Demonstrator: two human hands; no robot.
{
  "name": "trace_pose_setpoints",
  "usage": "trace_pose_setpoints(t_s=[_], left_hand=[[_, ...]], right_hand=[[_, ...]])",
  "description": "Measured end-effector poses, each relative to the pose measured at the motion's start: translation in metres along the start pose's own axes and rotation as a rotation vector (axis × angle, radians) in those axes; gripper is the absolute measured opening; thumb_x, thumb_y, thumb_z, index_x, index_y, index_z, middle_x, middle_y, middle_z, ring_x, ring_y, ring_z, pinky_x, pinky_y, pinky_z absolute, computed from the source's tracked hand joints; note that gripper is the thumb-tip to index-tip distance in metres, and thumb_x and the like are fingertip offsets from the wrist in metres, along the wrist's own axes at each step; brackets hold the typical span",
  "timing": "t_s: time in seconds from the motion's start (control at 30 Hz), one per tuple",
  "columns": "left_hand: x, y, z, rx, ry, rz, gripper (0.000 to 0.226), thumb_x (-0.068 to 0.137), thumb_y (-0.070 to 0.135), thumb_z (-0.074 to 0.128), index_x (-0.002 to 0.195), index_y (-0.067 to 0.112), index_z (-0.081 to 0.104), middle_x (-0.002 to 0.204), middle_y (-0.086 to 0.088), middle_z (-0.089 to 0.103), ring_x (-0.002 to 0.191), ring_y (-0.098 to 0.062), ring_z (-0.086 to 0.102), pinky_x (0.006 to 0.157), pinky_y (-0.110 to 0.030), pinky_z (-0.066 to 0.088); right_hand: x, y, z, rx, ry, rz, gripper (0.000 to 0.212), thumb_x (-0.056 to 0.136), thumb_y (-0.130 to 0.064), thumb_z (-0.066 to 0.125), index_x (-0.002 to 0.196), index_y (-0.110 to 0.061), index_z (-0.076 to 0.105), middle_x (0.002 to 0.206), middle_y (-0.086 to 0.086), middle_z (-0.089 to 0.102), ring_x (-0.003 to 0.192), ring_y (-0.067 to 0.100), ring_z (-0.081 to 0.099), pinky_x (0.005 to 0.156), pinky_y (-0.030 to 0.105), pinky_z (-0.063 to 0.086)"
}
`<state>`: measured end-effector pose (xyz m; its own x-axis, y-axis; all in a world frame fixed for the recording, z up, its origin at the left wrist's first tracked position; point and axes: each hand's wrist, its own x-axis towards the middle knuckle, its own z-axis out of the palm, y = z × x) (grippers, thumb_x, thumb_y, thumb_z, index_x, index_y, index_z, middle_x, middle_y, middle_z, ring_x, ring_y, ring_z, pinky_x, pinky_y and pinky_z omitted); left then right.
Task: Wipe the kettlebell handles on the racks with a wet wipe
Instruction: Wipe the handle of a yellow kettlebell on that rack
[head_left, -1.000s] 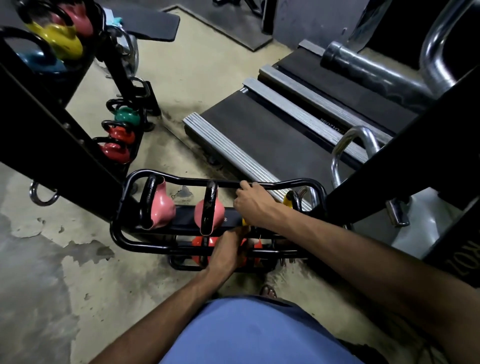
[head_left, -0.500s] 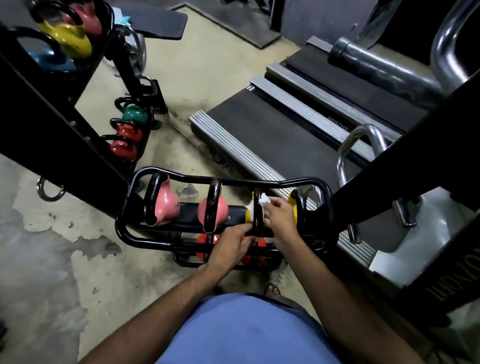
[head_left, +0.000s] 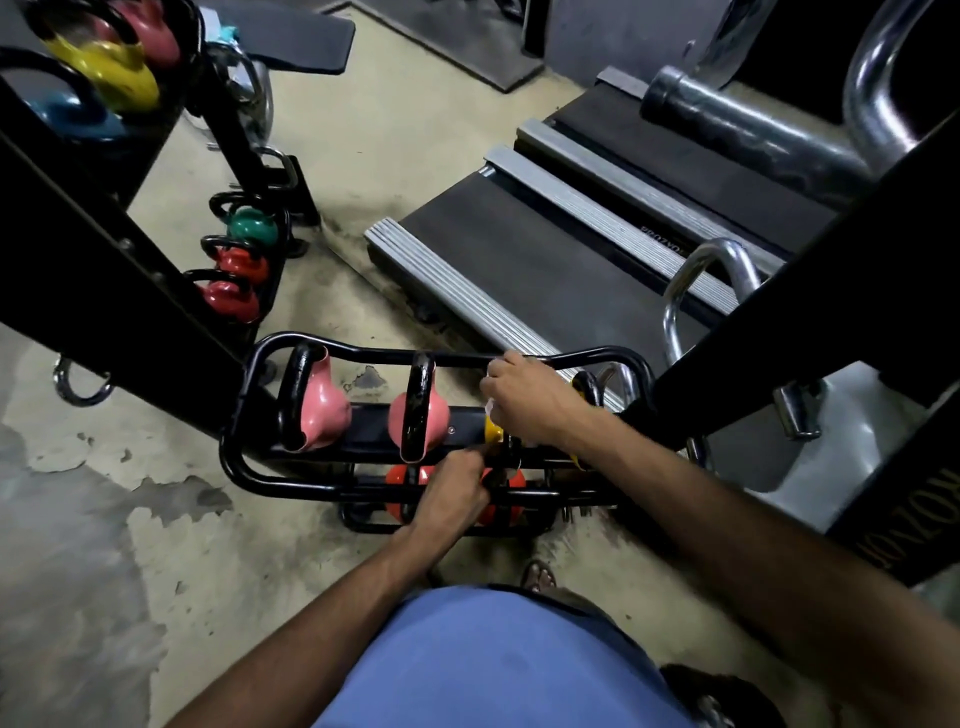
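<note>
a: looking down at a low black rack (head_left: 244, 467) on the floor (head_left: 156, 571). seeing what on the top tier?
b: two pink kettlebells (head_left: 324, 415), at left and in the middle, then a yellow kettlebell (head_left: 492, 430) at right, mostly hidden.
a: hidden by what?
b: by the right hand (head_left: 530, 402), curled over the far end of its handle (head_left: 511, 457) by the back rail, with a bit of white wipe (head_left: 489, 408) showing under the fingers.
a: and the left hand (head_left: 454, 493)?
b: lower and nearer, with fingers curled tight. seemingly gripping the near end of that same handle, just above the front rail.
a: below that?
b: red kettlebells (head_left: 402, 486) on the lower tier, partly behind the left hand.
a: elsewhere?
b: a second rack (head_left: 280, 249) at back left, holding one green and two red bells. a treadmill (head_left: 519, 270) just behind the low rack.
</note>
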<state>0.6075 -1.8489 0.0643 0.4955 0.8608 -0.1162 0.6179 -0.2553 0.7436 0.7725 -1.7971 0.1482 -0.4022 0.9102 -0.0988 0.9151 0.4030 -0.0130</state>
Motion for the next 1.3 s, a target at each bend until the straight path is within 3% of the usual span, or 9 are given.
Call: trace_pose_setpoints(t_s=[0.13, 0.23, 0.4, 0.5, 0.7, 0.93, 1.03, 1.13, 1.3], left_hand=[[-0.003, 0.0, 0.001, -0.043, 0.046, 0.052, 0.032, 0.091, 0.021, 0.069, 0.122, 0.028, 0.067, 0.113, 0.004, 0.076, 0.111, -0.013, 0.069, 0.084, -0.034, 0.056], [-0.007, 0.005, -0.001, 0.006, 0.085, 0.092, 0.022, 0.091, 0.014, 0.067, 0.112, 0.018, 0.071, 0.106, -0.003, 0.077, 0.106, -0.022, 0.071, 0.077, -0.035, 0.055], [-0.005, 0.007, -0.003, 0.001, 0.09, 0.079, 0.021, 0.093, 0.027, 0.065, 0.112, 0.019, 0.069, 0.105, -0.005, 0.077, 0.105, -0.027, 0.07, 0.077, -0.036, 0.056], [-0.004, 0.006, -0.002, -0.021, 0.081, 0.075, 0.024, 0.092, 0.025, 0.066, 0.116, 0.022, 0.068, 0.108, -0.002, 0.077, 0.107, -0.023, 0.07, 0.078, -0.036, 0.057], [-0.008, 0.007, -0.003, -0.144, 0.05, 0.06, 0.026, 0.094, 0.018, 0.066, 0.118, 0.025, 0.07, 0.111, 0.007, 0.076, 0.105, -0.007, 0.07, 0.082, -0.028, 0.055], [-0.003, 0.001, -0.002, -0.091, 0.002, 0.011, 0.018, 0.088, 0.024, 0.06, 0.101, 0.016, 0.07, 0.097, -0.001, 0.075, 0.093, -0.019, 0.071, 0.078, -0.038, 0.056], [-0.001, 0.004, -0.006, -0.141, 0.018, 0.042, 0.022, 0.092, 0.019, 0.064, 0.111, 0.018, 0.074, 0.105, 0.003, 0.076, 0.096, -0.009, 0.069, 0.084, -0.027, 0.054], [0.0, 0.002, -0.007, -0.165, 0.012, 0.068, 0.021, 0.092, 0.018, 0.067, 0.111, 0.016, 0.074, 0.104, 0.001, 0.077, 0.095, -0.011, 0.069, 0.085, -0.027, 0.054], [-0.003, 0.004, -0.005, -0.171, 0.019, 0.054, 0.021, 0.092, 0.009, 0.067, 0.11, 0.017, 0.075, 0.1, 0.005, 0.076, 0.091, -0.004, 0.068, 0.083, -0.023, 0.052]], right_hand=[[0.028, 0.0, -0.03, -0.201, -0.413, -0.163, 0.028, 0.088, -0.034, 0.054, 0.102, -0.016, 0.07, 0.106, 0.005, 0.069, 0.105, 0.028, 0.06, 0.09, 0.042, 0.05], [0.043, 0.002, -0.037, -0.253, -0.645, -0.191, 0.021, 0.08, -0.031, 0.056, 0.09, -0.016, 0.067, 0.088, 0.003, 0.07, 0.081, 0.032, 0.068, 0.076, 0.041, 0.06], [0.055, 0.002, -0.038, -0.416, -0.777, -0.257, 0.007, 0.068, -0.023, 0.044, 0.065, -0.018, 0.049, 0.073, -0.001, 0.058, 0.083, 0.029, 0.066, 0.081, 0.042, 0.058], [0.057, 0.002, -0.026, -0.363, -0.778, -0.21, 0.017, 0.073, -0.026, 0.045, 0.069, -0.016, 0.058, 0.079, 0.001, 0.064, 0.083, 0.028, 0.066, 0.078, 0.042, 0.059], [0.0, 0.003, -0.035, -0.223, -0.251, -0.332, 0.011, 0.086, -0.022, 0.062, 0.095, -0.019, 0.067, 0.099, -0.002, 0.059, 0.096, 0.023, 0.052, 0.078, 0.036, 0.04], [-0.061, -0.024, 0.025, 0.867, 0.362, 0.591, 0.011, 0.087, -0.011, 0.068, 0.087, -0.017, 0.059, 0.09, 0.001, 0.061, 0.08, 0.014, 0.055, 0.067, 0.025, 0.039], [-0.052, -0.041, 0.04, 1.491, 0.434, 0.911, 0.007, 0.091, -0.015, 0.064, 0.095, -0.021, 0.064, 0.088, 0.002, 0.069, 0.075, 0.011, 0.062, 0.068, 0.026, 0.05], [-0.034, -0.034, 0.036, 1.802, 0.371, 1.09, 0.021, 0.097, -0.003, 0.052, 0.086, -0.016, 0.065, 0.066, -0.002, 0.062, 0.052, 0.005, 0.055, 0.052, 0.022, 0.045], [-0.044, -0.046, 0.034, 1.641, 0.546, 1.051, 0.015, 0.097, -0.009, 0.064, 0.082, -0.014, 0.065, 0.073, 0.003, 0.064, 0.063, 0.012, 0.057, 0.06, 0.027, 0.047]])
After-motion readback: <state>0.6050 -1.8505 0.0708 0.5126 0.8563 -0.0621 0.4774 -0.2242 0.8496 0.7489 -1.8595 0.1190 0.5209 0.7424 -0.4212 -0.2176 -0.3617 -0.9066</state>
